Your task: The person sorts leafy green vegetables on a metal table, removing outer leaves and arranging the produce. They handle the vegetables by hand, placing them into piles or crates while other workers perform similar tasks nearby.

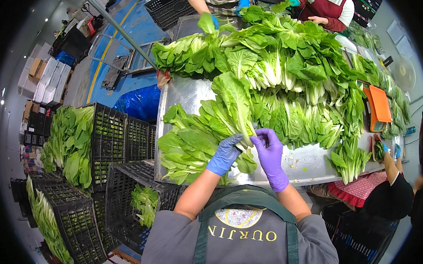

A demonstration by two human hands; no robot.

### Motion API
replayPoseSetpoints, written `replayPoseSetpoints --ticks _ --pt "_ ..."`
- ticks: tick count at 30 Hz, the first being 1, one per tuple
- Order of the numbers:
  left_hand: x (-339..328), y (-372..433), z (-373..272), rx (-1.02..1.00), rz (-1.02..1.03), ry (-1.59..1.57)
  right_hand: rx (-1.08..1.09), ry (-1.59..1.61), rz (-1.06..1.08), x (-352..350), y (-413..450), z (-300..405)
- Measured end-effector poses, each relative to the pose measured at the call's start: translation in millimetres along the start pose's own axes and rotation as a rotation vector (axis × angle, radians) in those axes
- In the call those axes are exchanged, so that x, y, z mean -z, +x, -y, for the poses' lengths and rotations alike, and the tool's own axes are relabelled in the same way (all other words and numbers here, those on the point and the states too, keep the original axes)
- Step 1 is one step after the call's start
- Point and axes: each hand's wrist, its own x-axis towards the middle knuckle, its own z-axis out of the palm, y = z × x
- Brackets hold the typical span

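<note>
My left hand point(226, 154), in a blue glove, grips a leafy green point(235, 101) near the base of its pale stems. The leaves point away from me, over the metal table point(195, 91). With thumb and fingers, my right hand point(269, 156) in a purple glove pinches an outer stalk at the same base. Beside and under my left hand lies a pile of loose leafy greens point(185, 141). Past my hands, rows of the same greens point(299, 117) rest with white stems towards me, and a taller heap point(287, 51) covers the far part.
Black plastic crates point(108, 137) of greens stand left, one tilted crate point(125, 195) against the table side. An orange scale point(378, 108) sits at right. Co-workers' gloved hands point(242, 5) handle greens across the table; another person point(384, 194) works at right.
</note>
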Motion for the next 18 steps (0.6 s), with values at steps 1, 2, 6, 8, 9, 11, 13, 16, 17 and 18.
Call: replayPoseSetpoints --ticks 1,2,6,8,9,11,13,16,17,18 --pt "9.4 0.0 1.3 -0.008 -0.008 0.024 0.008 -0.039 -0.001 1.3 1.8 3.2" --pt "19.1 0.0 3.4 -0.016 -0.016 0.048 0.016 -0.077 -0.002 2.5 3.0 6.6" --pt "9.9 -8.1 9.1 -0.301 -0.047 0.680 0.229 -0.268 -0.008 1.6 8.9 24.1" --pt "42.5 -1.2 9.9 -0.153 -0.011 0.447 0.221 -0.253 -0.012 -1.0 10.7 19.2" --pt "38.3 -0.4 4.5 -0.079 0.005 0.329 0.216 -0.247 -0.011 -2.8 11.2 16.2" --pt "23.3 -1.2 4.6 -0.078 -0.077 0.336 0.156 -0.222 -0.023 -3.5 12.6 15.3" --pt "16.1 -5.0 1.5 -0.054 -0.116 0.403 0.136 -0.201 -0.043 -4.1 14.3 19.3" --pt "16.2 -3.6 3.0 -0.103 -0.079 0.412 0.066 -0.284 0.024 -3.4 17.9 17.4" --pt "17.2 -3.4 2.6 -0.089 -0.070 0.393 0.052 -0.259 0.017 -3.7 17.4 16.2" --pt "18.8 -2.8 1.7 -0.074 -0.059 0.374 0.038 -0.236 0.009 -4.4 16.9 15.1"
